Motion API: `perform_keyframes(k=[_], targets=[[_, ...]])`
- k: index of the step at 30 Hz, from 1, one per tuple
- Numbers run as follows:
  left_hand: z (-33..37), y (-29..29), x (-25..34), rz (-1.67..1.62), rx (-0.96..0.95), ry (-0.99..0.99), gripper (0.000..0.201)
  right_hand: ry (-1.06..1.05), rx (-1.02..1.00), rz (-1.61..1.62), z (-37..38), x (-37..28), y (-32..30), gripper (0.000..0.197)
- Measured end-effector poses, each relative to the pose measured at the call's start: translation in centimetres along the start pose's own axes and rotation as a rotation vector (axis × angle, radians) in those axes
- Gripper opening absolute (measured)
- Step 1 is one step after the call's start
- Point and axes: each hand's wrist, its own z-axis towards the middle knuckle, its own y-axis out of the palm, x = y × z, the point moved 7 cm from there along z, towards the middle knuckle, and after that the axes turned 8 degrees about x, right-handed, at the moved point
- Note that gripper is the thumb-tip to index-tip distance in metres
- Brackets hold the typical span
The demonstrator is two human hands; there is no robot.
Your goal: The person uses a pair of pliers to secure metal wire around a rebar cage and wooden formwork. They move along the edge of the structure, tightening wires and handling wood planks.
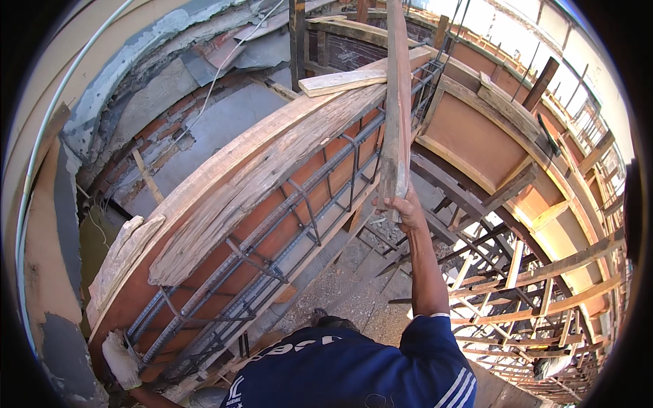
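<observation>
My right hand [406, 209], bare, grips the lower end of a long wooden plank [396, 102]. From the hand the plank runs up past the top of the view, crossing in front of the curved formwork. My left hand [122, 362], in a pale work glove, is at the near left end of the formwork's plywood side [112, 319], closed about its edge; its fingers are partly hidden. Between the formwork sides lies a rebar cage [235, 262] of long bars and bent stirrups. A rough, weathered board [272, 180] lies along the top of the far side.
A loose short board [340, 81] lies across the formwork's upper rim. To the right, another curved plywood form [469, 129] stands over timber framing [524, 292] with gaps. Gravelly ground [360, 289] shows below. Broken brick and concrete [156, 132] and a thin cable [221, 71] are at left.
</observation>
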Motion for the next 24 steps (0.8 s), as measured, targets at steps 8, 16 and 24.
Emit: perform_keyframes(k=[8,16,24], targets=[[-1.7,2.6,-4.0,-0.003,-0.036,-0.168,0.056,-0.119,0.004,-0.293,6.5,-8.5,-1.5,0.08],[-3.0,1.7,-4.2,-0.052,0.17,-0.117,0.047,-0.23,0.13,-1.103,29.8,-23.6,-0.6,0.069],[-1.1,2.4,-3.0,-0.125,0.096,-0.197,0.039,-0.645,0.416,-1.529,40.5,-16.1,-7.3,0.067]])
